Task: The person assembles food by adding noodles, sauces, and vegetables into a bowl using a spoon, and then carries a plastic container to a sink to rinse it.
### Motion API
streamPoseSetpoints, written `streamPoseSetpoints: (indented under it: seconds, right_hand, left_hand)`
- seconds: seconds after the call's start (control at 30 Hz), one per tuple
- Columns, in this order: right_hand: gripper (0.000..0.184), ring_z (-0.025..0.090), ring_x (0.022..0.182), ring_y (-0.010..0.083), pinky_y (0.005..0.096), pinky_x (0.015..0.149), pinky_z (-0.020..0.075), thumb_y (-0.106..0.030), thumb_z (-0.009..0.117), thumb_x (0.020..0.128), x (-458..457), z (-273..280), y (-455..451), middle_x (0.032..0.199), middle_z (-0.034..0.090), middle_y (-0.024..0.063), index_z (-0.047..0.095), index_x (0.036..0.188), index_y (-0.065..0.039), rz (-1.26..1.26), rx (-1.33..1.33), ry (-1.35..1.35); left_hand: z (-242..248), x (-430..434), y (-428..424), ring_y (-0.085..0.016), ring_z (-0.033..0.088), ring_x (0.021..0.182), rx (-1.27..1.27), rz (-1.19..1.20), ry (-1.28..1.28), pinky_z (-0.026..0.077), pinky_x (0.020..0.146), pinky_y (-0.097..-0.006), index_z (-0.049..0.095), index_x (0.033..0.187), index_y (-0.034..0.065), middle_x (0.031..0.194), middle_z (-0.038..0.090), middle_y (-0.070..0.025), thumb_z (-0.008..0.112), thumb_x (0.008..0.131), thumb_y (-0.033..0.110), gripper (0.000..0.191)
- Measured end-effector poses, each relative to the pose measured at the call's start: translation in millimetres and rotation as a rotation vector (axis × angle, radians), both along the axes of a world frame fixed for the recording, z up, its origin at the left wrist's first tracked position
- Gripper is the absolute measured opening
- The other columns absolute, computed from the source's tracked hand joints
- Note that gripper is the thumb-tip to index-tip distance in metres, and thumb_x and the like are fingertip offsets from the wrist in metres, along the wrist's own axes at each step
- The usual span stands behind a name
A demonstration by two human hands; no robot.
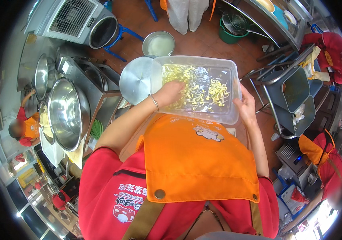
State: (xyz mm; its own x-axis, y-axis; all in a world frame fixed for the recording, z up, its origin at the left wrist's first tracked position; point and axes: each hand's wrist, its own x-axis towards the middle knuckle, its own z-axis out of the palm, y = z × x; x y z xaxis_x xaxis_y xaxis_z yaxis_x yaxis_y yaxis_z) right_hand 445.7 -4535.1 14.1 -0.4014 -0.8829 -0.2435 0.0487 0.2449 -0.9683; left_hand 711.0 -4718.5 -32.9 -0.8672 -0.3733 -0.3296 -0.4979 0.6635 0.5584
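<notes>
A translucent plastic tub (234,67) of yellow soybean sprouts (219,91) is in front of my orange apron, with what looks like water in it. My right hand (246,103) grips the tub's right wall, thumb by the rim. Inside the tub's left half, my left hand (172,92) reaches down among the sprouts; its fingers are hidden, so whether they hold any cannot be told. Sprouts lie thick around that hand, and a looser clump sits towards the right. Under the tub's left side is a round metal surface (135,79), partly covered.
A metal basin of whitish liquid (159,43) stands on the tiled floor beyond the tub. Large steel bowls (69,114) rest on a steel counter at left. At right is a metal-framed cart with grey bins (296,87). A person's legs (186,13) are ahead; co-workers stand at both sides.
</notes>
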Motion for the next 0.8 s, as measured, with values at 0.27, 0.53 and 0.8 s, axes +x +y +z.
streamPoseSetpoints:
  seconds: [0.27,0.53,0.8]
  right_hand:
    - [0.066,0.053,0.125,0.0164,0.0274,0.105,0.0393,0.014,0.049,0.075,-8,5,8,0.137,0.058,0.0116,0.05,0.14,0.003,-0.033,0.011,0.001]
    - [0.066,0.053,0.125,0.0157,0.0264,0.105,0.0389,0.013,0.049,0.075,-34,-3,25,0.137,0.058,0.0116,0.05,0.14,0.003,-0.061,-0.009,0.025]
    - [0.063,0.056,0.12,0.0157,0.0264,0.102,0.0411,0.011,0.051,0.074,-63,-25,23,0.132,0.061,0.0113,0.053,0.137,0.004,-0.242,0.027,-0.01]
  left_hand:
    - [40,-39,12,-0.039,0.063,0.103,0.126,0.104,0.017,0.052,0.091,-0.0407,0.05,0.134,0.003,0.126,0.055,-0.0223,0.075,0.082,0.019,0.06]
    - [14,-90,36,-0.042,0.058,0.105,0.073,0.111,-0.129,0.051,0.091,-0.0447,0.048,0.131,0.0045,0.125,0.05,-0.0242,0.073,0.086,0.024,0.055]
    - [-34,-154,38,-0.036,0.061,0.096,0.123,-0.23,0.157,0.053,0.083,-0.0426,0.06,0.118,0.0086,0.117,0.058,-0.0192,0.062,0.085,0.015,0.033]
